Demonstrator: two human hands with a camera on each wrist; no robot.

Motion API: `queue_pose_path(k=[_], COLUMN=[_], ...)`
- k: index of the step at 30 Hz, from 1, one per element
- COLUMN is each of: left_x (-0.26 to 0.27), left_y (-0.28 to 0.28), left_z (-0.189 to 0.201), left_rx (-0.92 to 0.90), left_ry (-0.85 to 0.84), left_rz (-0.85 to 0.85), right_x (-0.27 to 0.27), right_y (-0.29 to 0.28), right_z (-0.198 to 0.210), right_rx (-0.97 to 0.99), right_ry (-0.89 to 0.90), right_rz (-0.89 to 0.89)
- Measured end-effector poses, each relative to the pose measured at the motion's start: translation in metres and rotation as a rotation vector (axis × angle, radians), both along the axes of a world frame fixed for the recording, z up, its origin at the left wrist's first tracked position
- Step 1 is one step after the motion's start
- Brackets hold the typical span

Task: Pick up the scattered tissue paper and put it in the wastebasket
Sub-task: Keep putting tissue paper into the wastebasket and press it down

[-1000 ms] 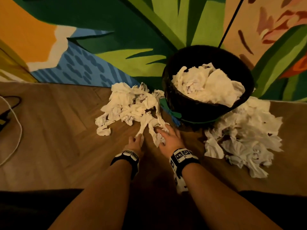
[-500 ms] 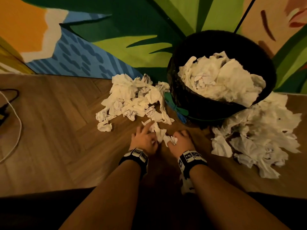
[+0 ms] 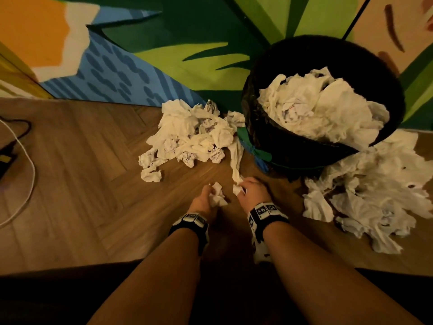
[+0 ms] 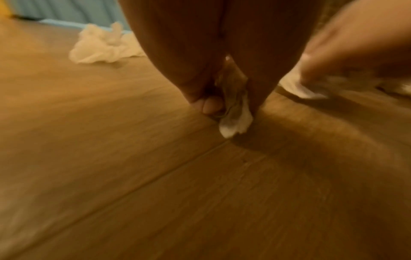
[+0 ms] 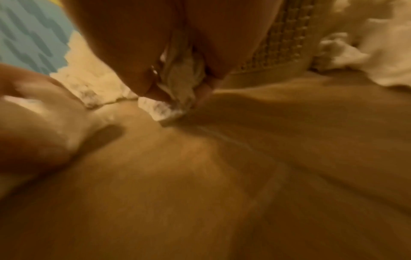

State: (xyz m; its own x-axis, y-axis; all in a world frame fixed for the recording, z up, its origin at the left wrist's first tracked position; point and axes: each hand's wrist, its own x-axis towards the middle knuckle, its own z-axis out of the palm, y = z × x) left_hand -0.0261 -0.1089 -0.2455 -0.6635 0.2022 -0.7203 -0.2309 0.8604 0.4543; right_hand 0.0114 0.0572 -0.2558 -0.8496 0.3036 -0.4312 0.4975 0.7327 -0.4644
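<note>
A black wastebasket (image 3: 262, 127) stands on the wooden floor against the painted wall, heaped with white tissue (image 3: 328, 109). One pile of crumpled tissue (image 3: 189, 134) lies left of it, another pile (image 3: 375, 188) right of it. My left hand (image 3: 206, 198) grips a crumpled tissue wad (image 3: 218, 195) just above the floor; the wad (image 4: 235, 116) pokes out below my curled fingers (image 4: 211, 105). My right hand (image 3: 250, 191) grips the end of a long tissue strip (image 3: 236, 160) that trails back toward the left pile. In the right wrist view the tissue (image 5: 177, 88) sits between my fingers.
A white cable (image 3: 25, 170) and a dark cable lie on the floor at far left. A green and blue band (image 3: 255, 151) hangs at the basket's left side. The basket's woven side (image 5: 282, 44) is close behind my right hand.
Both hands have closed on tissue and drawn back toward me, away from the left pile. The right hand's strip has stretched out from the pile.
</note>
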Motion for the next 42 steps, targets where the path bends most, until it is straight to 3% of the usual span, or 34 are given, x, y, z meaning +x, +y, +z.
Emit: queue_pose_path(k=[4,7,10,16,22,25,28,32,35,38,40,42], left_x=[-0.001,-0.006,-0.002,0.011,0.006,-0.001,-0.025,-0.050,-0.050,-0.046,-0.040,-0.034], left_y=[0.001,0.011,0.016,0.021,0.034,0.045,0.056,0.075,0.095,0.116,0.128,0.136], left_z=[0.010,0.019,0.021,0.030,0.061,0.088,0.125,0.182,0.223,0.242,0.243,0.237], left_rx=[-0.034,-0.116,-0.141,-0.044,0.244,0.524,0.510,0.795,1.033,0.984,0.886,0.737], left_ry=[0.015,0.040,0.145,0.121,0.189,0.190,0.507,0.637,0.619,0.686,0.714,0.758], left_rz=[0.050,-0.069,-0.108,0.245,0.435,0.578,0.545,0.661,0.534,0.256,0.064,-0.107], right_x=[0.036,0.055,0.065,0.087,0.087,0.086,0.087,0.080,0.072,0.057,0.046,0.037], right_y=[0.006,0.016,0.023,0.036,0.057,0.083,0.105,0.128,0.144,0.154,0.154,0.147], right_z=[-0.003,-0.002,0.006,0.027,0.061,0.081,0.102,0.143,0.185,0.223,0.242,0.251], right_rx=[-0.112,-0.154,-0.072,-0.131,-0.631,-0.617,-0.773,-0.982,-1.124,-1.144,-1.006,-0.674], right_ry=[-0.040,-0.057,-0.098,0.013,0.153,0.231,0.376,0.707,0.891,1.019,1.049,1.019], right_rz=[-0.134,-0.089,-0.058,-0.282,-0.761,-0.890,-1.147,-1.483,-1.507,-1.373,-1.285,-1.085])
